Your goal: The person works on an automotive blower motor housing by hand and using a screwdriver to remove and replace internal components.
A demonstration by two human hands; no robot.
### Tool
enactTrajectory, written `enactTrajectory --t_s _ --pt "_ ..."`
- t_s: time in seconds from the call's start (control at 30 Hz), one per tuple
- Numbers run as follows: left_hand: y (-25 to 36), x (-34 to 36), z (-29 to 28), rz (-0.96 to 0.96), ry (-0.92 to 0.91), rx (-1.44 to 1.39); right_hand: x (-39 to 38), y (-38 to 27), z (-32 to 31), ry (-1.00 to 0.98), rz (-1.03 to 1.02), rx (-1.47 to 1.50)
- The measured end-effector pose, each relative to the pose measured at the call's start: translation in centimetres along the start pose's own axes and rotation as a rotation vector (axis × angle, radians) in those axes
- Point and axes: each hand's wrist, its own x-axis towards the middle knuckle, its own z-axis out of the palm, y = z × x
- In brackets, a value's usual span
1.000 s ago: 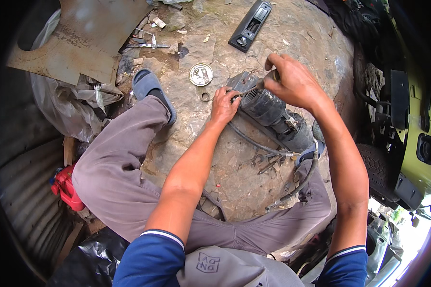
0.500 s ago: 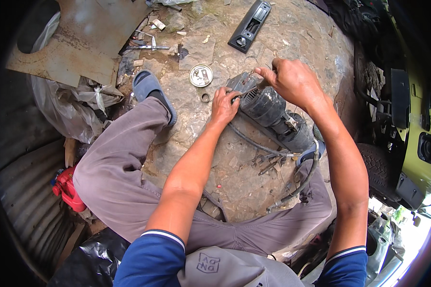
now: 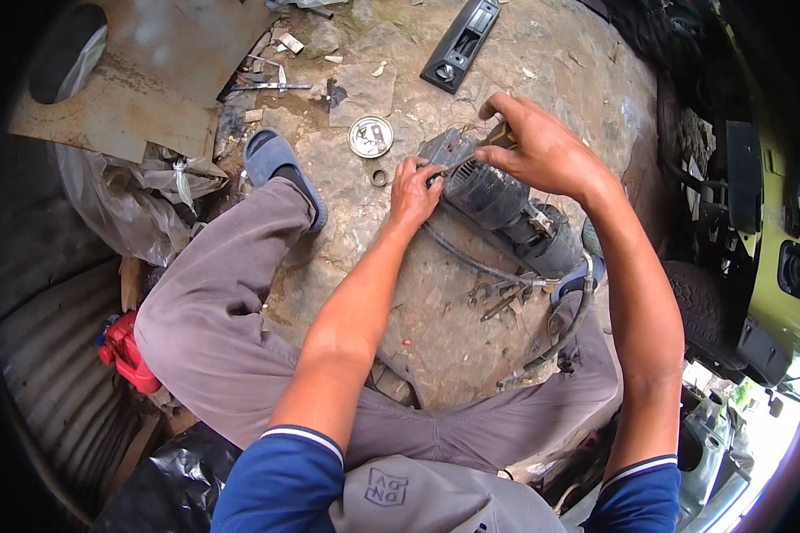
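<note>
Left hand [image 3: 412, 194] — fingers bent, close together, at upper-left end of black motor unit [image 3: 487, 200]; grip hidden, cannot tell. Right hand [image 3: 549, 151] — thumb and forefinger parted around handle of hand tool [image 3: 501, 137], other fingers' hold unclear. Motor unit on stone ground [image 3: 458, 355].

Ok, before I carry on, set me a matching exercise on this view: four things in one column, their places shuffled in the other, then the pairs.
Things
1. Left hand
2. Round tin
3. Red container
4. Slim black panel

Places
A. Near the corrugated sheet
B. At the left edge of the black machine
C. By the picture's top edge
D. Next to a small metal ring

Pairs: 1-B, 2-D, 3-A, 4-C
</note>
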Motion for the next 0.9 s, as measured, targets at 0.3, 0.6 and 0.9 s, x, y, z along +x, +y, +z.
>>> enactTrajectory --t_s 0.3,0.6,0.9 --pt "-0.2 0.1 0.1 0.018 -0.004 0.015 -0.2 0.0 0.9 0.144 -0.095 -0.022" --pt "0.3 0.0 0.0 0.036 0.018 0.053 0.2 -0.1 0.5 0.147 -0.202 -0.032" --pt "0.8 -0.3 0.0 0.073 0.063 0.099 0.6 0.6 0.0 0.058 -0.189 -0.056"
